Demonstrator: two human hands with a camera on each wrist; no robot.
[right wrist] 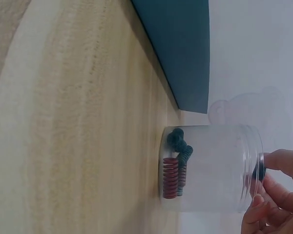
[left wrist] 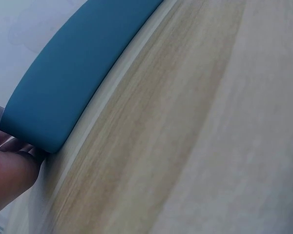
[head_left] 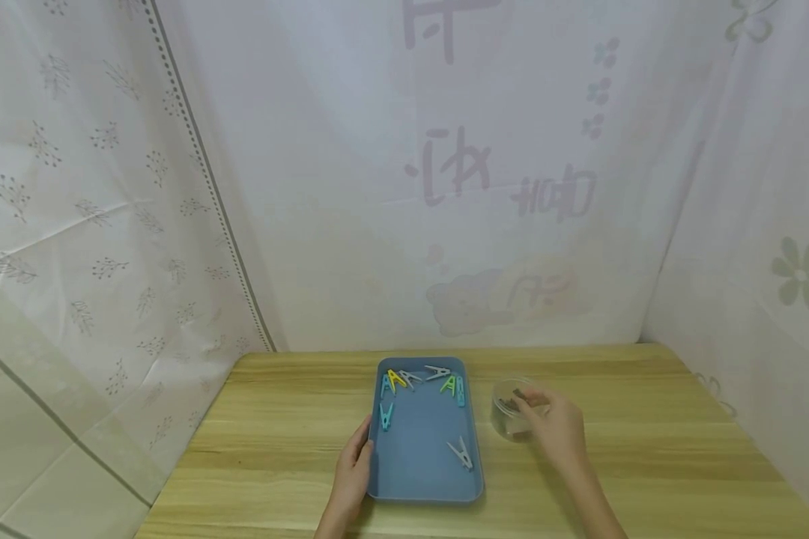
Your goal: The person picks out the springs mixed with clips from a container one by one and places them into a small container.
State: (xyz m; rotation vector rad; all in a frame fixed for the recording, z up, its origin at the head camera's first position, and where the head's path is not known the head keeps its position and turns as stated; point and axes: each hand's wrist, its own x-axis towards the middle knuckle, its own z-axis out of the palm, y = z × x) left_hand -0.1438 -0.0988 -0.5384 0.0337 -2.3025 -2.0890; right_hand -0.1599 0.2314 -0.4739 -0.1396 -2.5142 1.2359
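My left hand [head_left: 353, 470] grips the left side of a blue rectangular tray [head_left: 421, 479], near its front corner. In the tray lie several plastic clothespins: a yellow clothespin [head_left: 395, 378], a green clothespin [head_left: 449, 385], a teal clothespin [head_left: 386, 416] and a grey clothespin [head_left: 461, 454] among them. Right of the tray stands a clear round jar [right wrist: 215, 146] with several coil springs at its bottom, one a dark red spring [right wrist: 170, 178]. At the jar's mouth, my right hand [head_left: 558, 427] pinches a small dark piece [right wrist: 259, 171], mostly hidden by the fingers.
The tray and jar stand on a wood-grain table [head_left: 276, 434], a narrow gap between them. A pale printed curtain [head_left: 350, 187] hangs behind the table's far edge, with more patterned cloth [head_left: 74, 187] along the left side.
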